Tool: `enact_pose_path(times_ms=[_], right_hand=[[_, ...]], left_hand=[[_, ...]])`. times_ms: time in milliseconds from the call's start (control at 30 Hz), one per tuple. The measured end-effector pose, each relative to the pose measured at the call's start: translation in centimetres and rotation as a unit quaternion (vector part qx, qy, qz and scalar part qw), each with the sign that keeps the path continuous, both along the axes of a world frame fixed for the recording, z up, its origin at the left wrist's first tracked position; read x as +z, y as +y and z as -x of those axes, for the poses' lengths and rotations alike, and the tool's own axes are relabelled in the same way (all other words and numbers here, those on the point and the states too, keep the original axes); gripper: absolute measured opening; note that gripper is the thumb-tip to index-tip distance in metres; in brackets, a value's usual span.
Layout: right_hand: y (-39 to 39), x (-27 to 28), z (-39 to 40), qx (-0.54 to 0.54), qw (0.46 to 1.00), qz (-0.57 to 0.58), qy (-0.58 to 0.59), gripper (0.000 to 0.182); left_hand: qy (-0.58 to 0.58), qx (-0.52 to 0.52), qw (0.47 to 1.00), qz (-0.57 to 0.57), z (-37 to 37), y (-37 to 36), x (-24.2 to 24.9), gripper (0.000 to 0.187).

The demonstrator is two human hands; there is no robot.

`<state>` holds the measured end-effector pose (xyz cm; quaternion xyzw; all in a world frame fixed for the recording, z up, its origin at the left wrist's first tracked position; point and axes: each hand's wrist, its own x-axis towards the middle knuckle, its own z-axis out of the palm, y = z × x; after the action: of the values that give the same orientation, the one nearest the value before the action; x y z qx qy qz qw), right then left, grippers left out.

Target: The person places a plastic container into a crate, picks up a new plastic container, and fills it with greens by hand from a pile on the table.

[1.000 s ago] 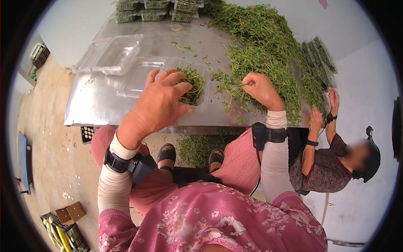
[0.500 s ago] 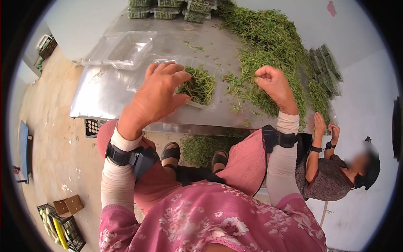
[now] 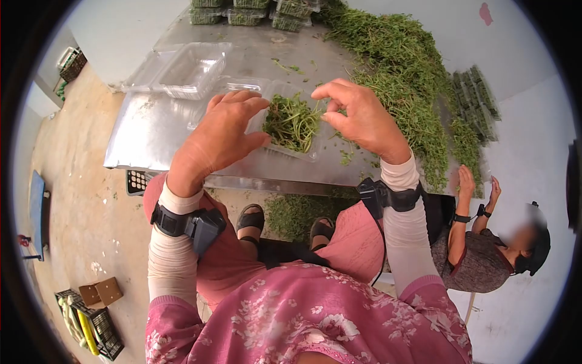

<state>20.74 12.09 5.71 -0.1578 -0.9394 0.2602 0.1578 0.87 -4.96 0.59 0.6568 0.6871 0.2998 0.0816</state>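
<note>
A clear plastic box (image 3: 308, 150) holding leafy green stems (image 3: 292, 124) lies near the front edge of the metal table. My left hand (image 3: 227, 124) is at the box's left side, with thumb and fingers spread apart and nothing visible in them. My right hand (image 3: 364, 118) hovers by the right side of the box; its index finger and thumb are apart at the edge of the greens. I see nothing held there, though its other fingers are partly hidden. Behind that hand lies a large heap of loose greens (image 3: 403, 79).
Empty clear boxes (image 3: 193, 70) stand at the table's left. Filled boxes (image 3: 247, 15) are stacked at the back, and more packed boxes (image 3: 474, 100) sit right of the heap. A co-worker (image 3: 485, 255) is at the right. Greens (image 3: 294, 215) also lie under the table.
My right hand has moved left from the heap to the box, and its pinched finger and thumb have parted. My left hand stays beside the box, nearly unmoved.
</note>
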Motion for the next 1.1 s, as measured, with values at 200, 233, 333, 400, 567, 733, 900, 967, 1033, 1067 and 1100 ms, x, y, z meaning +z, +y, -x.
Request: enact_pose_path(times_ms=[200,233,333,400,567,733,900,967,1033,1067,1100], right_hand=[[1.7,-1.6,-2.7,-0.079,0.996,-0.008,0.045,0.02],[1.8,-1.8,-3.1,-0.09,0.995,-0.002,0.048,0.019],[2.6,-2.8,-4.2,-0.149,0.986,0.042,0.055,0.016],[3.1,-3.2,-4.7,-0.182,0.981,0.041,0.054,0.016],[3.3,-4.1,-4.3,-0.18,0.982,0.05,0.039,0.015],[2.8,-4.7,-2.7,-0.119,0.992,-0.002,0.034,0.017],[3.0,-6.4,-1.7,-0.076,0.991,-0.088,0.069,0.026],[2.9,-6.6,-1.4,-0.085,0.986,-0.127,0.061,0.029],[2.5,-6.6,-1.1,-0.095,0.978,-0.179,0.052,0.031],[2.2,-6.5,-1.0,-0.105,0.976,-0.19,0.033,0.034],[1.8,-6.3,-0.9,-0.114,0.973,-0.2,0.014,0.037]], left_hand=[[0.066,-0.02,0.995,-0.072,-1.2,0.8,-1.1,0.054],[0.073,-0.024,0.995,-0.069,-1.7,0.9,-1.1,0.055],[0.099,-0.034,0.992,-0.065,-3.4,1.2,-1.2,0.057],[0.122,-0.04,0.989,-0.068,-4.5,1.4,-1.5,0.061],[0.162,-0.066,0.985,-0.014,-6.0,1.6,-2.1,0.068],[0.167,-0.068,0.984,0.002,-6.1,1.7,-2.2,0.068],[0.177,-0.073,0.981,0.011,-6.3,1.6,-2.0,0.063],[0.177,-0.074,0.981,0.009,-6.3,1.6,-2.0,0.061],[0.171,-0.078,0.982,0.009,-6.2,1.5,-1.9,0.06],[0.166,-0.082,0.983,0.01,-6.2,1.5,-1.8,0.059],[0.161,-0.085,0.983,0.011,-6.1,1.5,-1.8,0.058]])
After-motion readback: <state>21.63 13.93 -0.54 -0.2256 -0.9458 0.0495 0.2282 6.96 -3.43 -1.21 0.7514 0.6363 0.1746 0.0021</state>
